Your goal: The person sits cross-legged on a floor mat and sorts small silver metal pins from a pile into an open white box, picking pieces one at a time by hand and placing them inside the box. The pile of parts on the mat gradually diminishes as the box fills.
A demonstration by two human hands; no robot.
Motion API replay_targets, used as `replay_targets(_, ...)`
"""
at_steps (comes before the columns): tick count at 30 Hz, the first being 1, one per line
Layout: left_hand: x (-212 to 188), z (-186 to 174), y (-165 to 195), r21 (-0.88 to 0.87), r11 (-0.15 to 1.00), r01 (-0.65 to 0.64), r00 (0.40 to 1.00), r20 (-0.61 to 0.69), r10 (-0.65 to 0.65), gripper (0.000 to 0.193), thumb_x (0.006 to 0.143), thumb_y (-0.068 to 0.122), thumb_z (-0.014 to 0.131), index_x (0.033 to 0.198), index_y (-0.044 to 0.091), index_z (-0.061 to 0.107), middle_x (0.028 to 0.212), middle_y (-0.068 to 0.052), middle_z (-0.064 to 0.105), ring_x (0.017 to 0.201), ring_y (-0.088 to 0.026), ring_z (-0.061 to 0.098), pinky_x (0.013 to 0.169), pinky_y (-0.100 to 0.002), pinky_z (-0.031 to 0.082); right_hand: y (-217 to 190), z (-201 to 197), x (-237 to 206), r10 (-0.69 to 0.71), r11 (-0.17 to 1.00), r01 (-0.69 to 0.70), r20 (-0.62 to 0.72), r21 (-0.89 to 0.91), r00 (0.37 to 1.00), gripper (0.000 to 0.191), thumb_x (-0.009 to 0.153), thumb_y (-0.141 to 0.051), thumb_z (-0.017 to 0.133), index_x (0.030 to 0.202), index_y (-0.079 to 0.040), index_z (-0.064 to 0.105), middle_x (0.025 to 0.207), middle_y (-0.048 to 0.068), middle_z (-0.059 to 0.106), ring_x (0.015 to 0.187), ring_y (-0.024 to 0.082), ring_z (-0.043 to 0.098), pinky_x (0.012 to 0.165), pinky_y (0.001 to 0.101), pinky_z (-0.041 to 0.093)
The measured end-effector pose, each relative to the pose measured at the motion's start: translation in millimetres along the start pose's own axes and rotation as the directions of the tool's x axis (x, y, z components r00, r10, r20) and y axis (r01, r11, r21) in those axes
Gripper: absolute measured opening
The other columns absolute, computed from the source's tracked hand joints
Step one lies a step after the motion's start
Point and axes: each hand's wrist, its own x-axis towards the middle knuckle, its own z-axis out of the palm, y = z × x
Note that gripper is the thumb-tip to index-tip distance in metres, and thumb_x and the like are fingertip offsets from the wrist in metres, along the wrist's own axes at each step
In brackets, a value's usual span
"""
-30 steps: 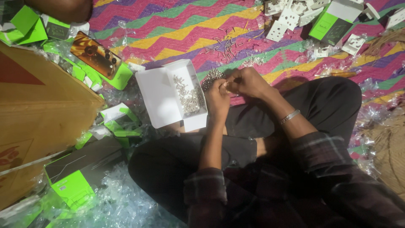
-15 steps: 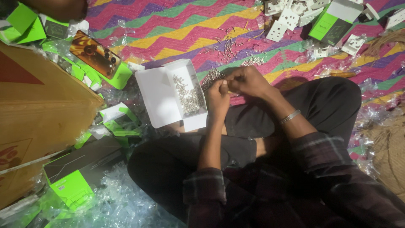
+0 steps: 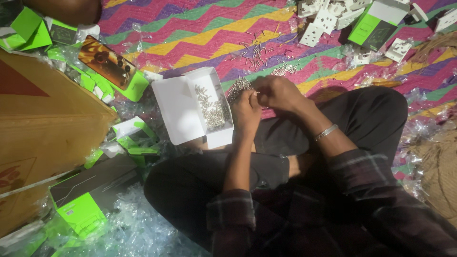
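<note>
Hardly anything moved since the earlier frames; I see both hands still bunched together in the same spot by the box, only the fingers shifted a touch.

Left hand (image 3: 246,108): forearm comes straight up from the lap, wrist bent, fingers curled in tight, knuckles toward the camera. Right hand (image 3: 277,93): forearm angles in from the right, thin metal bracelet (image 3: 326,132) on the wrist, fingers closed down and meeting the left hand's fingertips. Both are narrowly pinched; something small sits between them, too small for me to tell what.

White cardboard box (image 3: 193,107), lid flap open to the left, lies on the mat just left of the left hand, touching the knee. Inside, along its right wall, a heap of small shiny metal screws (image 3: 213,110). More loose screws (image 3: 257,54) are scattered on the zigzag woven mat (image 3: 190,33) above the hands.

White plastic socket plates (image 3: 323,16) are piled at top right, near a green-and-white carton (image 3: 376,21). Green cartons (image 3: 81,209) and crinkled clear plastic wrap (image 3: 133,228) at lower left, big brown cardboard box (image 3: 43,123) at far left. Dark trousers, legs crossed, plaid sleeves.
</note>
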Motion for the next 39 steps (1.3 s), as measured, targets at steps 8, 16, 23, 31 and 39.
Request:
replay_targets(8, -1, -2, 2, 0.006, 0.999, -0.043, 0.999, 0.029, 0.043, 0.007, 0.095, 0.008, 0.066, 0.099, 0.003, 0.068, 0.09, -0.019, 0.073, 0.082, -0.039, 0.072, 0.073, -0.046, 0.056, 20, 11, -3, 0.059, 0.997, -0.057, -0.035, 0.061, 0.998, 0.029, 0.083, -0.014, 0.061, 0.108, -0.005, 0.073, 0.089, 0.02, 0.072, 0.077, 0.035, 0.071, 0.072, 0.0424, 0.056)
replay_targets(16, 0, -1, 2, -0.032, 0.998, -0.049, 0.999, -0.012, 0.048, 0.009, 0.097, 0.011, 0.064, 0.101, 0.005, 0.068, 0.092, -0.019, 0.074, 0.082, -0.038, 0.073, 0.072, -0.046, 0.057, 33, 16, 5, 0.188, 0.94, -0.176, -0.012, 0.291, 0.982, 0.031, 0.1, -0.021, 0.049, 0.097, 0.002, 0.07, 0.085, 0.016, 0.074, 0.076, 0.026, 0.072, 0.072, 0.0388, 0.057)
replay_targets(23, 1, -2, 7, 0.015, 0.999, -0.029, 1.0, 0.011, 0.029, 0.014, 0.098, 0.018, 0.061, 0.099, 0.006, 0.069, 0.088, -0.02, 0.073, 0.079, -0.04, 0.072, 0.069, -0.048, 0.056, 21, 13, 2, 0.221, 0.931, -0.248, 0.126, 0.269, 0.967, 0.031, 0.104, -0.024, 0.058, 0.094, 0.004, 0.069, 0.074, 0.009, 0.069, 0.068, 0.015, 0.064, 0.064, 0.0342, 0.053)
replay_targets(31, 1, 3, -1, -0.176, 0.97, 0.168, 0.985, 0.058, -0.16, 0.029, 0.102, 0.024, 0.055, 0.091, 0.001, 0.069, 0.078, -0.016, 0.073, 0.069, -0.033, 0.076, 0.063, -0.041, 0.057, 17, 5, 2, 0.169, 0.819, -0.271, 0.238, 0.506, 0.956, 0.013, 0.093, -0.007, 0.068, 0.103, 0.002, 0.073, 0.083, 0.002, 0.072, 0.074, 0.009, 0.064, 0.067, 0.0278, 0.054)
replay_targets(39, 3, -5, 10, -0.158, 0.965, 0.209, 0.977, 0.082, -0.199, 0.03, 0.106, 0.026, 0.058, 0.094, 0.001, 0.069, 0.075, -0.014, 0.072, 0.068, -0.024, 0.074, 0.063, -0.036, 0.055, 22, 5, 3, 0.214, 0.759, -0.269, 0.163, 0.593, 0.963, 0.012, 0.089, -0.001, 0.071, 0.099, 0.003, 0.076, 0.081, 0.006, 0.074, 0.068, 0.009, 0.067, 0.062, 0.0263, 0.056)
